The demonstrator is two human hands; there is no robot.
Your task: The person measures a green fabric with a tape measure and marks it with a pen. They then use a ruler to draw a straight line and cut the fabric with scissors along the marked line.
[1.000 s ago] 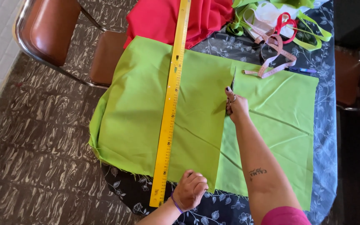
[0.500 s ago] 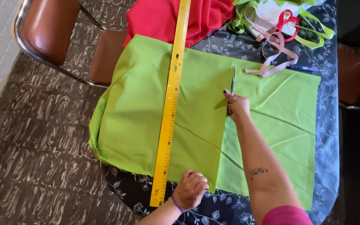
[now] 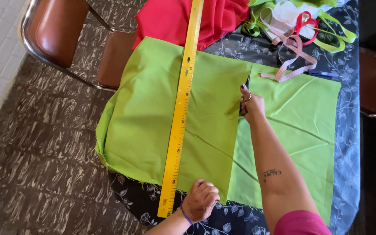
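A lime green cloth [image 3: 153,113] lies spread on a dark flowered table [image 3: 349,130]. A cut runs up its middle, from the near edge almost to the far edge. My right hand [image 3: 252,104] grips scissors [image 3: 245,87] at the far end of that cut, blades pointing away from me. My left hand [image 3: 201,201] is closed and presses on the near edge of the left piece, close to the cut. A long yellow ruler [image 3: 180,109] rests lengthwise on the left part of the cloth.
Red fabric [image 3: 188,19] lies at the table's far side. A pink measuring tape [image 3: 292,56], green strips [image 3: 331,30], a red-handled tool [image 3: 303,19] and a blue pen [image 3: 323,74] sit far right. A brown chair [image 3: 62,35] stands to the left.
My right hand with the scissors has edged further along the cut toward the far edge. The left hand and ruler have stayed put.
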